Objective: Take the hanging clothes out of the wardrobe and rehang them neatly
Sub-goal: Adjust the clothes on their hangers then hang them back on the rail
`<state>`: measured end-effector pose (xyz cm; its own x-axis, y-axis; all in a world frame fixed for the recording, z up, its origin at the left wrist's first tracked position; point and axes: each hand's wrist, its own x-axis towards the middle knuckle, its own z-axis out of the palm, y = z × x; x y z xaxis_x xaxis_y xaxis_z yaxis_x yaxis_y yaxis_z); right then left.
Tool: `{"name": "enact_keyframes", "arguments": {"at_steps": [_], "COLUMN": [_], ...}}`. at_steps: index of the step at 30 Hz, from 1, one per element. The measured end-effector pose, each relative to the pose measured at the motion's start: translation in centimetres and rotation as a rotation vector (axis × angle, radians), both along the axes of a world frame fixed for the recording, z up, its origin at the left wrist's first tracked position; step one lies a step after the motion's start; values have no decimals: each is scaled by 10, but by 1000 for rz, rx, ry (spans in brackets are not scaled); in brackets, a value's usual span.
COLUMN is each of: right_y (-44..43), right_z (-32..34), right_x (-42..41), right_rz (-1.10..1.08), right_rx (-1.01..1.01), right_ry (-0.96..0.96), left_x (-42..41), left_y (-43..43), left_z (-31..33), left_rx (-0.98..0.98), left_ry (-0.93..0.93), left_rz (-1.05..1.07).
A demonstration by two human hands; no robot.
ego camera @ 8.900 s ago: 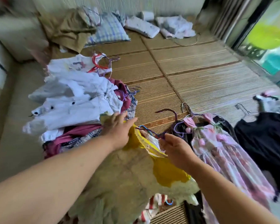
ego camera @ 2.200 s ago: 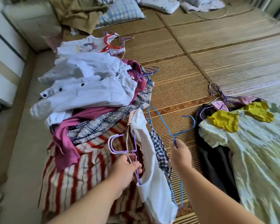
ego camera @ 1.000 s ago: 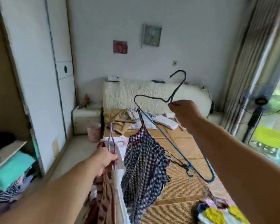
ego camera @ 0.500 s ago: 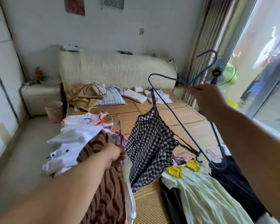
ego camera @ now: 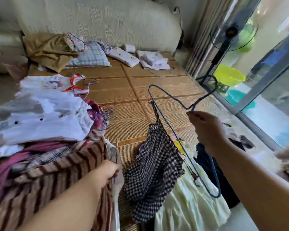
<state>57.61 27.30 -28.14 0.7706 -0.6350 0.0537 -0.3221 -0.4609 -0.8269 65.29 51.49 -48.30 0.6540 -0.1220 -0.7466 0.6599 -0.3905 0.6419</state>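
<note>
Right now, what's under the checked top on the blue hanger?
The checked top hangs over the woven mat and pale yellow dress; what lies directly behind its cloth is covered.

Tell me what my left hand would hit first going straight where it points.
Your left hand would likely meet the checked garment hanging from the blue hanger, though depth is unclear.

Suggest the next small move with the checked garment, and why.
Probably lay the blue hanger down on the pale dress and re-seat the strap: the right hand holds it tilted, the checked garment hangs from one end only, and the left hand grips the striped garment.
</note>
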Motion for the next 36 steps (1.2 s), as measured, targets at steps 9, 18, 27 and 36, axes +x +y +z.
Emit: {"name": "enact_keyframes", "arguments": {"at_steps": [9, 18, 27, 36], "right_y": [-91, -108, -125, -142], "right_z": [-29, 8, 104, 205], "right_x": [21, 9, -13, -74], "right_rz": [88, 206, 257, 149], "right_rx": [46, 7, -118, -594], "right_ry": [52, 67, -45, -104], "left_x": [10, 47, 80, 22], "left_y": [-76, -151, -158, -145], "left_z": [-50, 125, 276, 365], "left_rx": [27, 278, 664, 373], "left_ry": [0, -776, -1337, -1400], "left_rz": [-66, -447, -701, -954]}}
